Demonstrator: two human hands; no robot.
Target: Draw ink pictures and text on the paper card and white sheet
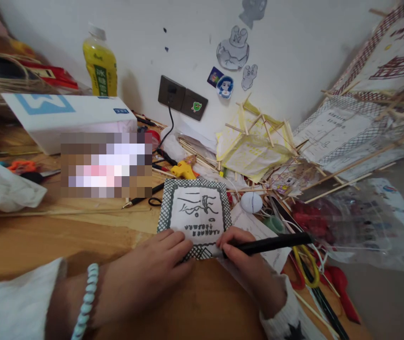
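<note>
A white paper [176,212] with a dark crosshatched border, a drawing and lettering lies on the wooden table. Its lettering appears upside down from where I look. My left hand [161,259] rests flat over the paper's lower left corner, fingers stretched out and pressing on it. In my right hand [242,250] is a black marker pen [276,244], gripped between thumb and fingers with its body pointing right. The pen's tip is at the paper's lower right border, mostly hidden by the fingers.
Yellow-handled scissors [310,269], a white ball [251,202] and green tape [274,225] crowd the right. Behind stand a yellow paper-and-stick frame [258,151] and larger paper frames [336,127]. A white box [91,118], a drink bottle [100,66] and crumpled tissue [5,186] are left.
</note>
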